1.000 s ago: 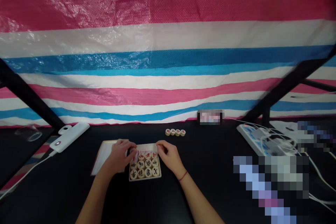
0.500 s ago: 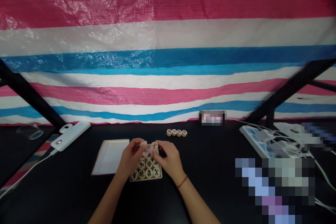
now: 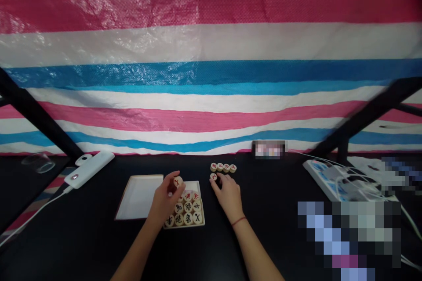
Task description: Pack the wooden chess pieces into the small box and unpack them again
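My left hand [image 3: 166, 193] pinches a round Chinese chess piece [image 3: 178, 181] with a red character, held over the far left of a shallow box [image 3: 198, 187]. Several pieces [image 3: 188, 207] with black or red characters sit in rows in that box, some hidden behind my left hand. To the right, my right hand [image 3: 228, 193] has its thumb and index finger around another red-marked chess piece [image 3: 213, 176] at the table, just in front of a short row of red-marked pieces [image 3: 227, 167].
An open box lid [image 3: 141, 197] lies left of the box. Farther left are a white device [image 3: 89, 170] with a cable and a clear cup [image 3: 44, 167]. At right is a power strip [image 3: 318, 178] with tangled cables. A striped sheet [image 3: 211, 101] hangs behind the black table.
My right hand has moved right with a red-marked piece, from over the box to the table before the row. My left hand stays over the box, its piece now face-on.
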Tool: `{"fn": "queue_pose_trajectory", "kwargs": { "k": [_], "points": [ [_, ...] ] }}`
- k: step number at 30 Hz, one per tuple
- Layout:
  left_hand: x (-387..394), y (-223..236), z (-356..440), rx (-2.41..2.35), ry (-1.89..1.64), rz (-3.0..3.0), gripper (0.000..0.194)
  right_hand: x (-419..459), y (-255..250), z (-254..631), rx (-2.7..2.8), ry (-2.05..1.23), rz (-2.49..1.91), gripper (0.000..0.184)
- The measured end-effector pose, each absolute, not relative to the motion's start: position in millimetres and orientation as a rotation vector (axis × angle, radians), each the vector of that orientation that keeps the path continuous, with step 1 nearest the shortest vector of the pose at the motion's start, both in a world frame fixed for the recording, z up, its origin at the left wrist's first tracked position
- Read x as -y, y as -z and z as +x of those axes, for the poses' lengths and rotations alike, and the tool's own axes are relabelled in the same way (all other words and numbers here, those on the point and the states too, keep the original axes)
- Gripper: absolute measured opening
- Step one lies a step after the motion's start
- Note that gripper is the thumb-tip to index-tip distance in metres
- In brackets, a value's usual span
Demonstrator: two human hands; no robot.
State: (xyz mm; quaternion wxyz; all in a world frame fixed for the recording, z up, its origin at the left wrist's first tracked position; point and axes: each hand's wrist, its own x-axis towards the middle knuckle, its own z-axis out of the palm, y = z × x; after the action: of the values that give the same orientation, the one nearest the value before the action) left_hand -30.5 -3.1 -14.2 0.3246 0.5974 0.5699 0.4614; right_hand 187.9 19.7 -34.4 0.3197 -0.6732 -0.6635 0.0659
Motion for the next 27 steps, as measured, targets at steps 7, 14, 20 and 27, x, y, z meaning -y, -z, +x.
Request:
{"fn": "queue_pose_trajectory", "kwargs": {
  "k": [7, 14, 20, 27],
  "points": [
    [15.5, 9.4, -15.2, -1.547, -1.038, 2.008, 0.031, 12.0, -2.8, 146.6, 1.787, -0.441, -1.035, 0.021],
    [16.0, 15.1, -9.7, -1.535, -1.022, 2.204, 0.040, 11.1, -2.6, 143.1, 1.722, -0.484, -0.999, 0.014],
    [11.4, 11.7, -22.3, -1.636, -1.009, 2.145, 0.039, -19.9, 26.1, 180.7, 1.513, -0.304, -1.345, 0.018],
    [9.0, 12.6, -29.7, -1.646, -0.962, 2.104, 0.038, -28.2, 46.1, 188.7, 1.545, -0.323, -1.548, 0.023]
  ]
}}
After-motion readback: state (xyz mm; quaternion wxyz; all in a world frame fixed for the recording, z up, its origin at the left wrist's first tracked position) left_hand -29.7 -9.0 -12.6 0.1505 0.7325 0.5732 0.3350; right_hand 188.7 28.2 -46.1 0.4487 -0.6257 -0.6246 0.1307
